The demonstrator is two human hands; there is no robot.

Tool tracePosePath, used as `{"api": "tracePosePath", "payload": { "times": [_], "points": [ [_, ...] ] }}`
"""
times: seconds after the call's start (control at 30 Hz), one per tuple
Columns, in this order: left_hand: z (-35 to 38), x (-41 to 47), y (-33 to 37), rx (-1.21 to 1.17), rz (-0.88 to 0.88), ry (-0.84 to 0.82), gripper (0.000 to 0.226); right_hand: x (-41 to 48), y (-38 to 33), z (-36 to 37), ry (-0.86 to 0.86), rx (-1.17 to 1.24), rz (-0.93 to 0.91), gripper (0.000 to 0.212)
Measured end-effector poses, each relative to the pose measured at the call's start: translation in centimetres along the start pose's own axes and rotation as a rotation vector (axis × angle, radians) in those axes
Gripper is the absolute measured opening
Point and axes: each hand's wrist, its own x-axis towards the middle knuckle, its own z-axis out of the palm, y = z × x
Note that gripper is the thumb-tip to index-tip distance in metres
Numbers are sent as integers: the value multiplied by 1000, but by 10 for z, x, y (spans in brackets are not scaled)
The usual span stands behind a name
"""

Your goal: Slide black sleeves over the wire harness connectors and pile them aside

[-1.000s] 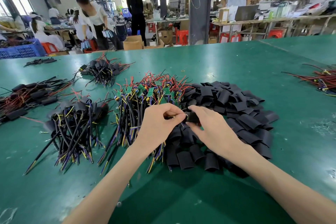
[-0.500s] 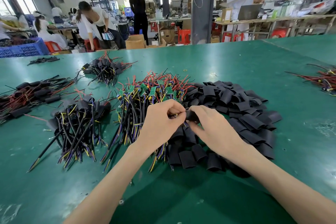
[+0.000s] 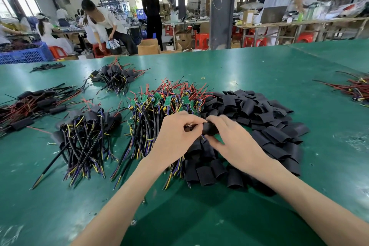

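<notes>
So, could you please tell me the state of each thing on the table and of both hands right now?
left hand: closed, pinching a harness end.
right hand: closed on the black sleeve, held above the piles.
loose sleeves: empty, heaped at right.
bare harnesses: green boards exposed, unsleeved.
sleeved harnesses: covered, piled at left.
green table: bearing several more bundles.

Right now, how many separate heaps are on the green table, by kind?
Sleeved harness heaps: 3
Unsleeved harness heap with green boards: 1
Loose black sleeve heap: 1
Red-wire bundle at the right edge: 1
Small dark bundle, far left: 1
Total: 7
</notes>
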Motion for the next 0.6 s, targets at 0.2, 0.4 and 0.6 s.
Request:
{"api": "tracePosePath", "payload": {
  "times": [0.2, 0.4, 0.6],
  "points": [
    [3, -3, 4, -101, -61, -9, 12, 0, -13, -4, 44, 72, -84, 42],
    [2, -3, 7, -53, -64, -8, 10, 0, -15, 2, 34, -22, -136, 32],
    [1, -4, 6, -43, -53, -12, 5, 1, -11, 5, 14, -56, -132, 28]
  ]
}}
